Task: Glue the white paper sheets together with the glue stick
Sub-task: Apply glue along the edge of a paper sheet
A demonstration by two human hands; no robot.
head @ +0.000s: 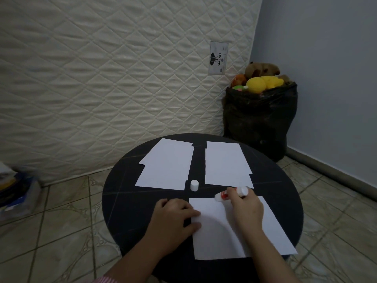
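Note:
A white paper sheet [220,237] lies at the near edge of the round black table [126,201]. My right hand [246,209] grips a red-and-white glue stick [224,195], whose tip touches the sheet's far edge. My left hand [175,211] rests on the table with its thumb and a finger pressing the sheet's left edge. The white cap [194,185] stands upright in the middle of the table. Two small stacks of white paper lie further back, one on the left [167,166] and one on the right [226,162].
A quilted mattress [112,78] leans upright behind the table. A black bag of soft toys [259,119] stands in the corner at the back right. Stacked items [16,190] sit on the tiled floor at the left.

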